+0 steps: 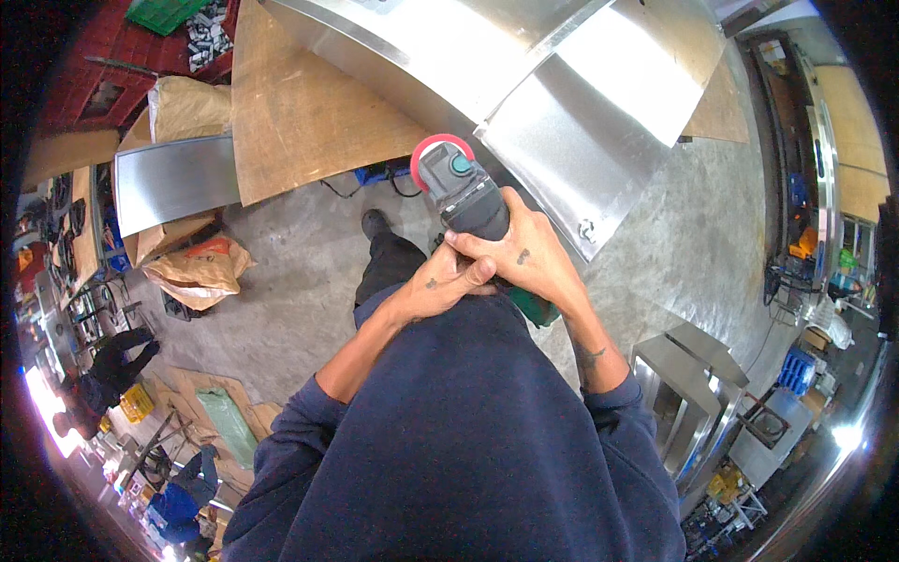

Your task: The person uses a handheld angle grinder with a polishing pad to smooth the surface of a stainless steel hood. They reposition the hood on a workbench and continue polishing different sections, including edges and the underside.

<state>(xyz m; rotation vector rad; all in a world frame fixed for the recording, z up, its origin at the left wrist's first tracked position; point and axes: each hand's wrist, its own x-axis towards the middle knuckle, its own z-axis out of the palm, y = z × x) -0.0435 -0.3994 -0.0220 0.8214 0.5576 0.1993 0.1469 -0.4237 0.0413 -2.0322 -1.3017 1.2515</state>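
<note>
Both my hands are closed around an angle grinder (473, 208) in front of my body. My right hand (524, 245) wraps its black body just behind the grey head. My left hand (445, 286) grips lower, toward the rear of the tool, its fingers partly hidden under the right thumb. A round disc with a red rim (415, 169) sits at the grinder's head, near the edge of a wooden board. Beyond and to the right of the tool lies a shiny sheet-metal piece (581, 140), its near corner bent and notched. The disc appears apart from the metal.
A brown wooden board (300, 117) lies under the metal. To the left are a metal panel (178, 183) and a brown paper sack (201, 272). Folded metal parts (684, 375) stand at my right. Two people (117, 370) are at the far lower left.
</note>
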